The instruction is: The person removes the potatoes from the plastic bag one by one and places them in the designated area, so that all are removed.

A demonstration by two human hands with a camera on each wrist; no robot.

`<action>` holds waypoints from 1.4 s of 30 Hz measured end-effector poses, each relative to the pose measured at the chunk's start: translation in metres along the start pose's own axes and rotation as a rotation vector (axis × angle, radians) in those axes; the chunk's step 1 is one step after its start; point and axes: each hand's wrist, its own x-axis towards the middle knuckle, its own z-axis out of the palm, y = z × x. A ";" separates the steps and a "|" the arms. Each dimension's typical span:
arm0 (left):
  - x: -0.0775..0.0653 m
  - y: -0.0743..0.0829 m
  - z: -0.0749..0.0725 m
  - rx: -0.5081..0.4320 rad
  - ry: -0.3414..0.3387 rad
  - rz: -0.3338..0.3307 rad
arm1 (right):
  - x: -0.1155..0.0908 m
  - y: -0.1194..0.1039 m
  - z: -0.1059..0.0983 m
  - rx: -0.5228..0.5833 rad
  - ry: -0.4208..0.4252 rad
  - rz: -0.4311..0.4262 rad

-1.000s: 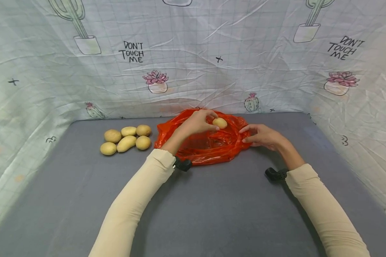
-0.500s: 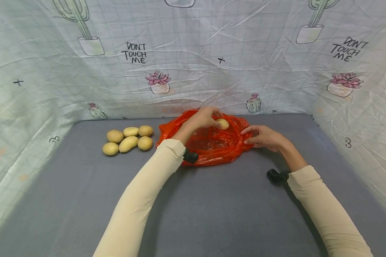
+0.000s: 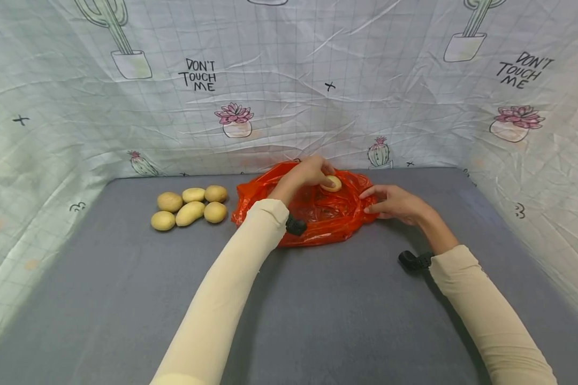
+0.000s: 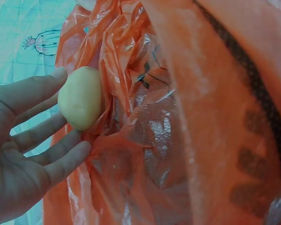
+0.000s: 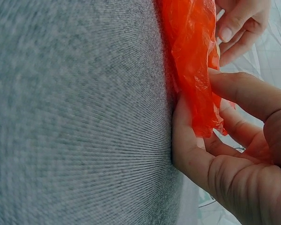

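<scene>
In the head view, a red plastic bag [image 3: 318, 235] lies with its mouth spread at the back of the table. My left hand [image 3: 305, 174] reaches over the mouth and pinches a yellowish potato [image 3: 334, 184] by the fingertips. Close up in the left wrist view, this potato [image 4: 80, 98] sits between the thumb and fingers, against the crinkled plastic. At the bag's right side, my right hand [image 3: 397, 205] holds the rim. The right wrist view shows red plastic [image 5: 192, 70] between the fingers of that hand [image 5: 243, 150]. Folds hide part of the bag's inside.
Several potatoes [image 3: 190, 214] lie grouped on the grey table [image 3: 342, 310], left of the bag. A patterned cloth [image 3: 289, 107] hangs behind the table and along both sides. Each wrist wears a black camera [image 3: 414, 261].
My left hand and forearm have shifted a little right and forward over the bag, with the potato still at the fingertips. My right hand stays at the rim.
</scene>
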 end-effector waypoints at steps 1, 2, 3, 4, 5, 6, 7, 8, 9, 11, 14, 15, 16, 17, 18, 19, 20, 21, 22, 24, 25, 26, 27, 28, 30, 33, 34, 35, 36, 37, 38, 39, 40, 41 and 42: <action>0.000 0.000 0.000 -0.008 0.000 -0.007 | 0.000 0.000 0.000 -0.001 -0.001 0.000; 0.000 0.000 0.000 -0.014 0.000 -0.013 | 0.001 -0.001 0.000 -0.001 -0.001 0.002; 0.000 -0.001 0.000 -0.024 0.001 -0.018 | 0.001 -0.001 -0.001 -0.004 -0.001 0.004; 0.000 -0.001 0.000 -0.030 0.001 -0.022 | 0.001 -0.001 -0.001 -0.006 0.000 0.006; 0.000 -0.001 0.000 -0.039 0.001 -0.027 | 0.001 -0.001 -0.001 -0.009 0.001 0.007; 0.000 -0.001 0.000 -0.044 0.000 -0.030 | 0.001 -0.001 -0.001 -0.010 0.001 0.008; 0.001 -0.001 0.001 -0.052 -0.001 -0.035 | 0.001 -0.002 -0.001 -0.009 0.001 0.007; 0.001 -0.001 0.001 -0.063 -0.002 -0.039 | 0.001 -0.002 -0.001 -0.007 0.001 0.007; 0.002 -0.002 0.002 -0.076 -0.004 -0.043 | 0.001 -0.002 -0.001 -0.007 0.001 0.006; 0.004 -0.002 0.003 -0.101 -0.007 -0.055 | 0.001 -0.002 -0.002 -0.003 0.001 0.006; 0.005 -0.003 0.004 -0.125 -0.011 -0.075 | 0.001 -0.002 -0.002 0.004 -0.002 0.007; 0.005 -0.003 0.005 -0.126 -0.010 -0.081 | 0.002 -0.001 -0.002 0.006 -0.003 0.007; 0.006 -0.003 0.005 -0.123 -0.009 -0.087 | 0.002 -0.001 -0.002 0.007 -0.002 0.008; 0.006 -0.002 0.005 -0.116 -0.008 -0.090 | 0.002 -0.001 -0.002 0.009 -0.002 0.007; 0.006 -0.002 0.006 -0.104 -0.003 -0.091 | 0.002 -0.001 -0.002 0.010 -0.001 0.006; 0.007 -0.002 0.006 -0.093 0.000 -0.092 | 0.002 -0.001 -0.002 0.011 -0.001 0.004; 0.007 -0.002 0.007 -0.077 0.005 -0.091 | 0.002 -0.001 -0.002 0.011 0.001 0.003; 0.007 -0.001 0.008 -0.062 0.009 -0.090 | 0.002 -0.001 -0.002 0.012 0.002 0.002; 0.008 -0.002 0.008 -0.048 0.012 -0.089 | 0.003 -0.001 -0.002 0.012 0.004 0.002; 0.009 -0.002 0.009 -0.023 0.024 -0.084 | 0.003 0.000 -0.002 0.011 0.005 0.004; 0.010 -0.003 0.010 -0.011 0.029 -0.080 | 0.003 0.000 -0.002 0.008 0.006 0.007; 0.010 -0.003 0.010 -0.003 0.036 -0.079 | 0.003 0.000 -0.002 0.007 0.008 0.010; 0.011 -0.004 0.011 0.005 0.043 -0.077 | 0.004 0.000 -0.002 0.002 0.010 0.013; 0.011 -0.004 0.011 0.012 0.053 -0.075 | 0.004 0.000 -0.001 -0.004 0.011 0.015; 0.011 -0.005 0.012 0.032 0.072 -0.072 | 0.005 -0.001 -0.001 -0.018 0.010 0.018; 0.009 -0.005 0.012 0.056 0.095 -0.066 | 0.005 -0.001 -0.001 -0.038 0.005 0.020; 0.008 -0.005 0.012 0.057 0.101 -0.063 | 0.005 -0.001 0.000 -0.042 0.004 0.021; 0.008 -0.005 0.011 0.058 0.107 -0.058 | 0.005 -0.001 0.000 -0.045 0.004 0.021; 0.007 -0.004 0.011 0.054 0.112 -0.053 | 0.005 -0.001 0.000 -0.045 0.005 0.023; 0.006 -0.003 0.011 0.050 0.118 -0.047 | 0.005 -0.001 0.000 -0.046 0.007 0.024; 0.005 -0.003 0.011 0.043 0.124 -0.043 | 0.004 -0.001 0.000 -0.046 0.008 0.024; 0.004 -0.002 0.011 0.041 0.132 -0.038 | 0.004 0.000 -0.001 -0.043 0.009 0.024; 0.004 -0.001 0.010 0.035 0.139 -0.035 | 0.004 0.000 -0.001 -0.040 0.009 0.023; 0.003 0.000 0.010 0.037 0.146 -0.031 | 0.004 0.000 -0.001 -0.038 0.008 0.022; 0.002 0.001 0.010 0.037 0.151 -0.030 | 0.004 0.000 0.000 -0.033 0.006 0.021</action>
